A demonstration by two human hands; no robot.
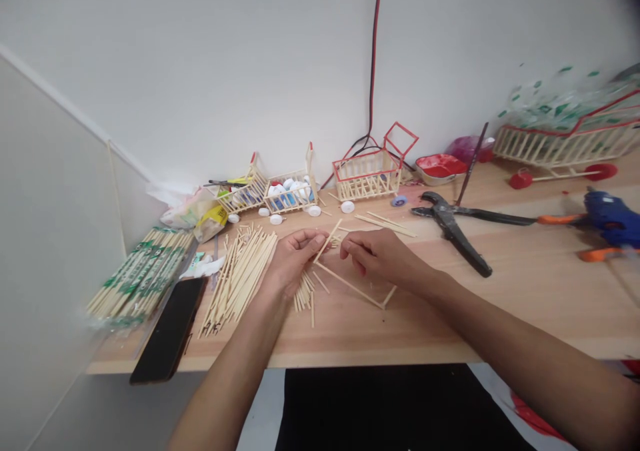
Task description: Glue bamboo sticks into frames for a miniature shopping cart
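Note:
My left hand (300, 254) pinches one end of a thin wooden stick frame (350, 284) between thumb and fingertips. Its long near side and two short sides show, tilted above the table; my right hand hides the rest. Close by on the right, my right hand (375, 254) is closed with its fingers curled together. Whatever is between those fingertips, if anything, is too small to make out. Short cut sticks (304, 294) lie under and beside my left hand. A spread pile of long wooden sticks (240, 278) is left of my left wrist.
Small stick carts (367, 178) with wheels line the wall, and a larger cart (550, 144) holds plastic bottles. Pliers (450, 228), a blue glue gun (613, 218) and a red paint tray (440, 166) are rightward. Leftward lie a phone (167, 331) and packaged chopsticks (143, 274).

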